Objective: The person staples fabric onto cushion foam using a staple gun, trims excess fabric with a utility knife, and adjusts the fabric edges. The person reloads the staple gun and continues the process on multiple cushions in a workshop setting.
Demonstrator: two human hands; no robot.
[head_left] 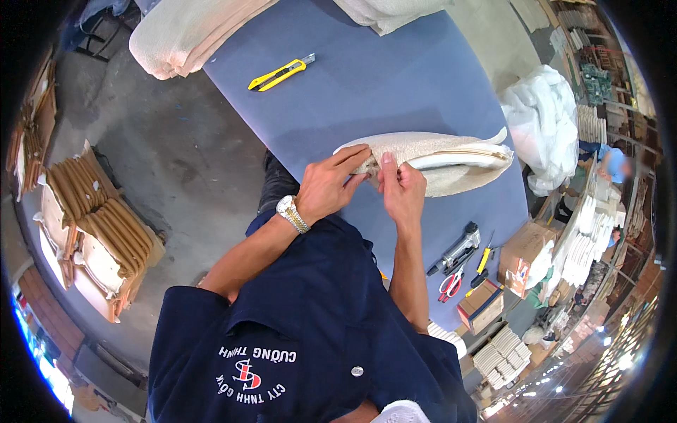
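Note:
A cream textured fabric cover (pixel 451 185) lies on the blue-grey table, wrapped around a long curved piece with white padding (pixel 427 162) and a thin tan edge showing through its opening. My left hand (pixel 328 185), with a metal watch on the wrist, is closed on the gathered left end of the fabric. Close beside it, my right hand (pixel 403 192) pinches the fabric edge between thumb and fingers. What lies under the fingertips is partly hidden.
A yellow utility knife (pixel 282 75) lies on the far side of the table (pixel 367 77). Folded cream fabric (pixel 190 35) hangs over its far left edge. At right are a staple gun (pixel 456 247), red-handled scissors (pixel 450 284), cardboard boxes (pixel 523 254) and a plastic-wrapped bundle (pixel 539 127). Stacked panels (pixel 106 225) stand left.

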